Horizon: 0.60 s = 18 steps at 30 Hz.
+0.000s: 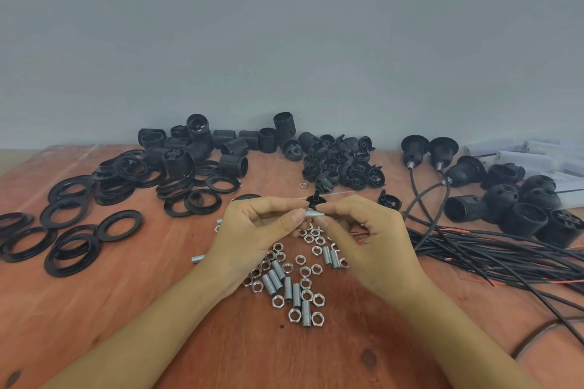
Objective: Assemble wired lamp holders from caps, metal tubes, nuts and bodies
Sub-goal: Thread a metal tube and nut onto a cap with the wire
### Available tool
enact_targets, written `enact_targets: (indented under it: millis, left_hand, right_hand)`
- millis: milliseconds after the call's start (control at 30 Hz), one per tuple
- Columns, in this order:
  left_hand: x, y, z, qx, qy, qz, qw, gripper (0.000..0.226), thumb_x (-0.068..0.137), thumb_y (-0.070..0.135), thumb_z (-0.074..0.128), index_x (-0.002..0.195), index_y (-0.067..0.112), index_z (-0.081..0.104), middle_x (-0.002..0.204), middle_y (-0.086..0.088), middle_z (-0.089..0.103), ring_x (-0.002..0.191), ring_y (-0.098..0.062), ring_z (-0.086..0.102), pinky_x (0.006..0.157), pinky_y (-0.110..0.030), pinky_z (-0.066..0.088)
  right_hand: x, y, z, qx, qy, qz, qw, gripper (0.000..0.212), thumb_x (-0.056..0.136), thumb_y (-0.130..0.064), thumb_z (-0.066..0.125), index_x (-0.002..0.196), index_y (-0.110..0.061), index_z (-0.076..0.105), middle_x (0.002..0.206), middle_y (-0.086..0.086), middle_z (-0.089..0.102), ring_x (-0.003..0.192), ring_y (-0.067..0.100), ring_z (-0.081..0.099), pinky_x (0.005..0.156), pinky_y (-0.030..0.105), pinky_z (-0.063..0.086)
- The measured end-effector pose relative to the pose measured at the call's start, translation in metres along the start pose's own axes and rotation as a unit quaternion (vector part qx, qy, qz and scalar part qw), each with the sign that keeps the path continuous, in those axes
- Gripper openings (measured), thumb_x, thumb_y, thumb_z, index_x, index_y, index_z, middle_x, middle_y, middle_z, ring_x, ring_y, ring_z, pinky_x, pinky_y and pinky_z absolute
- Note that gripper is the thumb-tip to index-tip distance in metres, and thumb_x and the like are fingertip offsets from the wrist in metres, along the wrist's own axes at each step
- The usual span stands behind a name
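Both hands meet above the middle of the wooden table (132, 300). A short threaded metal tube (315, 214) lies level between them. My left hand (252, 237) pinches its left end with thumb and forefinger, and my right hand (363, 240) pinches its right end. A black cap (316, 201) lies on the table just behind the tube. Loose hex nuts (306, 271) and more metal tubes (288, 289) are scattered on the table under and in front of my hands. Whether a nut sits on the held tube is hidden by my fingers.
Black rings (72, 230) spread over the left side. Threaded black bodies (202, 145) pile at the back, caps (344, 164) to their right. Wired, assembled holders (505, 193) and a bundle of black cables (493, 249) fill the right. A grey wall rises behind.
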State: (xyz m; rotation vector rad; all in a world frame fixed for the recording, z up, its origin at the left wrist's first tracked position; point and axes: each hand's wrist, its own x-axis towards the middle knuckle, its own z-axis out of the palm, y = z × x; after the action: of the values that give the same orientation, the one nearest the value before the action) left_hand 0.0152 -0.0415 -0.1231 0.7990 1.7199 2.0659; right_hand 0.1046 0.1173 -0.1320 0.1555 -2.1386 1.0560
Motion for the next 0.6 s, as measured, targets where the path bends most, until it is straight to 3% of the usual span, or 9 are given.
enact_targets:
  millis: [100, 200, 400, 500, 600]
  left_hand:
    - [-0.0013, 0.0004, -0.0017, 0.027, -0.008, 0.027, 0.999, 0.021, 0.074, 0.014, 0.073, 0.094, 0.011, 0.076, 0.084, -0.007, 0.077, 0.073, -0.011, 0.071, 0.070, -0.017, 0.055]
    - [-0.0015, -0.0006, -0.0021, 0.027, -0.002, 0.037, 0.999, 0.019, 0.074, 0.014, 0.073, 0.093, 0.012, 0.077, 0.084, -0.008, 0.077, 0.073, -0.012, 0.072, 0.069, -0.018, 0.055]
    - [0.0015, -0.0012, -0.0023, -0.001, 0.006, -0.005, 1.000, 0.020, 0.074, 0.022, 0.071, 0.089, 0.011, 0.079, 0.082, -0.014, 0.075, 0.071, -0.018, 0.072, 0.064, -0.019, 0.056]
    - [0.0015, -0.0015, -0.0022, -0.002, 0.008, -0.005, 1.000, 0.016, 0.074, 0.021, 0.072, 0.085, 0.013, 0.080, 0.081, -0.014, 0.075, 0.070, -0.017, 0.072, 0.063, -0.019, 0.056]
    - [0.0012, -0.0020, -0.0031, 0.001, -0.006, 0.010, 1.000, 0.015, 0.071, 0.017, 0.075, 0.085, 0.015, 0.080, 0.084, -0.013, 0.076, 0.072, -0.016, 0.072, 0.066, -0.018, 0.056]
  right_hand:
    - [0.0004, -0.0006, 0.0000, 0.031, -0.016, 0.034, 0.999, 0.016, 0.087, -0.020, 0.071, 0.098, -0.032, 0.071, 0.081, -0.022, 0.070, 0.071, 0.002, 0.064, 0.066, 0.008, 0.046]
    - [-0.0010, -0.0002, 0.0016, 0.040, -0.017, 0.053, 0.998, 0.017, 0.088, -0.019, 0.071, 0.097, -0.033, 0.072, 0.085, -0.017, 0.073, 0.077, 0.005, 0.068, 0.069, 0.013, 0.051]
    - [0.0000, -0.0005, 0.0021, -0.017, 0.016, -0.035, 0.999, 0.017, 0.086, -0.011, 0.072, 0.102, -0.016, 0.075, 0.091, -0.012, 0.069, 0.081, 0.006, 0.066, 0.071, 0.020, 0.052]
    - [-0.0003, 0.0016, 0.0026, -0.020, 0.016, -0.038, 0.999, 0.020, 0.084, -0.005, 0.074, 0.102, -0.014, 0.076, 0.090, -0.012, 0.068, 0.079, 0.007, 0.065, 0.069, 0.024, 0.053]
    - [-0.0006, 0.0006, 0.0013, -0.001, 0.007, -0.011, 1.000, 0.017, 0.086, -0.013, 0.073, 0.101, -0.019, 0.076, 0.086, -0.010, 0.070, 0.075, 0.011, 0.065, 0.068, 0.022, 0.052]
